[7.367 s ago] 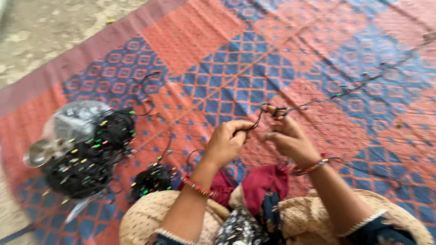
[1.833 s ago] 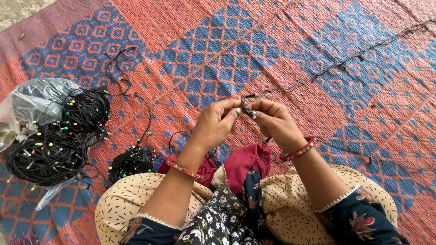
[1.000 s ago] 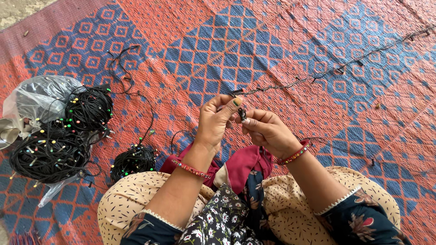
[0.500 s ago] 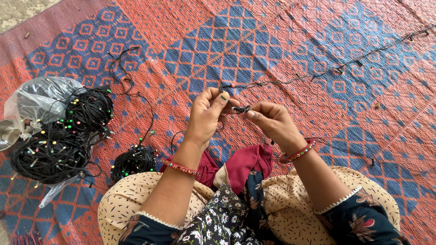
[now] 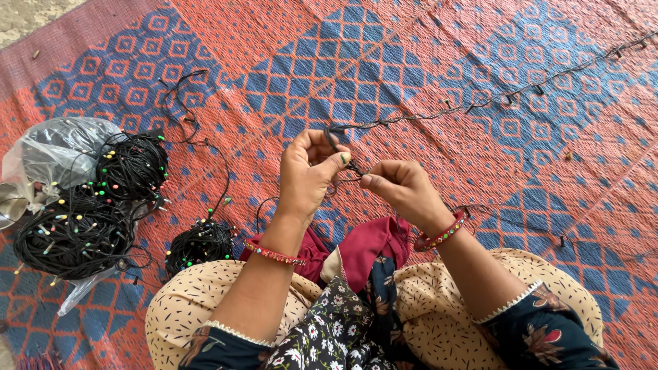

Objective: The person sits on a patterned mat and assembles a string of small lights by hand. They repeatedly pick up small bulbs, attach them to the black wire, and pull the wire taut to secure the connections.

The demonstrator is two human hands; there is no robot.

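My left hand (image 5: 306, 175) and my right hand (image 5: 401, 190) meet in front of me, both pinching a thin black wire with small coloured bulbs (image 5: 480, 104). The wire is twisted between my fingertips, then runs away to the upper right across the red and blue woven mat (image 5: 384, 62). My left hand is raised, with the wire looped over its fingers. I sit cross-legged, and a dark red cloth (image 5: 367, 247) lies in my lap under my wrists.
Coiled black wire bundles with coloured bulbs (image 5: 75, 229) lie at left, partly on a clear plastic bag (image 5: 51, 147). A smaller coil (image 5: 200, 245) sits by my left knee, with a loose wire trailing up. Bare ground (image 5: 24, 17) shows at the top-left corner.
My hands have shifted slightly left and lower than a second ago, working the twisted wire between the fingertips. The stretched wire has moved a little with them; the bundles stay put.
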